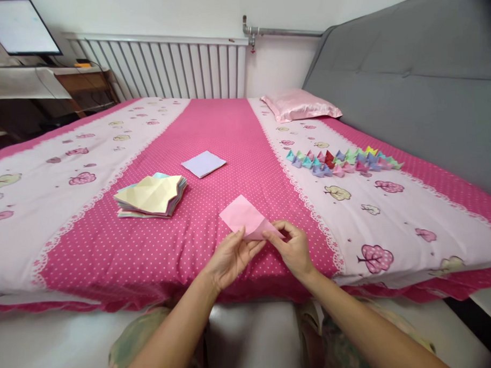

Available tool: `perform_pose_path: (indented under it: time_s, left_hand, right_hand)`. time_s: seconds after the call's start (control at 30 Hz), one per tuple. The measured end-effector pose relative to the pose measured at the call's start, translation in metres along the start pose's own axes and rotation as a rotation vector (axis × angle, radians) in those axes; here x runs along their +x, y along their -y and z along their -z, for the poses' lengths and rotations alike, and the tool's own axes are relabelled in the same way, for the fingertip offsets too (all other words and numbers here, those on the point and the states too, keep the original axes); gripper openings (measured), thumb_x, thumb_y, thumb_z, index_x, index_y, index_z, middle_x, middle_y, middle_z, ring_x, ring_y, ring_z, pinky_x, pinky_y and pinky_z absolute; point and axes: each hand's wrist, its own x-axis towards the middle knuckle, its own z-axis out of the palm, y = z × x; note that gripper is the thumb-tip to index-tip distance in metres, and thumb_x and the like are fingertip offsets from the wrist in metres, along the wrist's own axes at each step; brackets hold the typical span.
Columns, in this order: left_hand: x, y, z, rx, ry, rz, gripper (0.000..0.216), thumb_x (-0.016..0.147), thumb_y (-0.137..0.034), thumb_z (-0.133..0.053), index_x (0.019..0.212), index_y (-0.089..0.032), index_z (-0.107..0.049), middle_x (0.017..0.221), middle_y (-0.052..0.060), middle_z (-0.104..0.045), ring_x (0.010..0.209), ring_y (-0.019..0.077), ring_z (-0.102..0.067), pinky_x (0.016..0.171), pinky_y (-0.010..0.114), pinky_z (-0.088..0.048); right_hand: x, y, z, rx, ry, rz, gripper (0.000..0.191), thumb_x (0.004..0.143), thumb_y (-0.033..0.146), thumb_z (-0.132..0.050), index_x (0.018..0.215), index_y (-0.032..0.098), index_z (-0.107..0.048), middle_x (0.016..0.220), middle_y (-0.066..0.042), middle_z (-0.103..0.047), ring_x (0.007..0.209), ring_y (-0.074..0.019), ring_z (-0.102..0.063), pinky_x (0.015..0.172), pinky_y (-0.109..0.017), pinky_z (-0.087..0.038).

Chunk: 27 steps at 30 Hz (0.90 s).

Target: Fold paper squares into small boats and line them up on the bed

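Note:
A pink sheet of origami paper is held between both hands just above the front of the bed, with a crease near its right corner. My left hand pinches its lower edge, thumb on top and fingers underneath. At the right corner, my right hand grips the paper between thumb and fingers. To the left lies a stack of creased paper sheets with a pale yellow one on top. Behind it sits a flat pile of lilac square paper.
Several small folded paper pieces in many colours stand in rows on the right of the pink bedspread. A pink pillow lies by the grey headboard. A radiator and a monitor are at the back.

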Motion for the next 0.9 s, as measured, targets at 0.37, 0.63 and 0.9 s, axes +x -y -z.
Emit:
perform_pose_path:
  time_s: [0.37, 0.63, 0.9]
  left_hand:
    - [0.005, 0.011, 0.002, 0.151, -0.11, -0.103, 0.019, 0.072, -0.008, -0.062, 0.091, -0.011, -0.064, 0.094, 0.007, -0.069, 0.094, 0.0163, -0.062, 0.094, 0.031, -0.043]
    - [0.006, 0.009, 0.005, 0.169, -0.097, -0.122, 0.017, 0.073, -0.012, -0.062, 0.09, -0.013, -0.065, 0.095, 0.007, -0.069, 0.087, 0.0155, -0.063, 0.089, 0.029, -0.045]
    - [0.011, 0.007, 0.013, 0.343, -0.231, -0.228, 0.019, 0.067, -0.026, -0.069, 0.08, -0.012, -0.067, 0.076, 0.006, -0.07, 0.07, 0.0141, -0.063, 0.074, 0.026, -0.047]
  right_hand:
    - [-0.001, -0.002, -0.004, 0.16, -0.059, -0.096, 0.026, 0.065, 0.028, -0.07, 0.074, 0.019, -0.047, 0.066, 0.005, -0.048, 0.057, -0.0089, -0.049, 0.054, -0.021, -0.042]
    - [0.003, -0.002, 0.001, 0.374, 0.081, -0.337, 0.026, 0.061, 0.029, -0.074, 0.078, 0.017, -0.058, 0.067, 0.003, -0.061, 0.053, -0.0077, -0.054, 0.053, -0.02, -0.044]
    - [0.003, 0.003, 0.003, 0.381, 0.209, -0.432, 0.028, 0.06, 0.029, -0.074, 0.081, 0.015, -0.064, 0.068, -0.001, -0.065, 0.055, -0.0086, -0.057, 0.057, -0.022, -0.045]
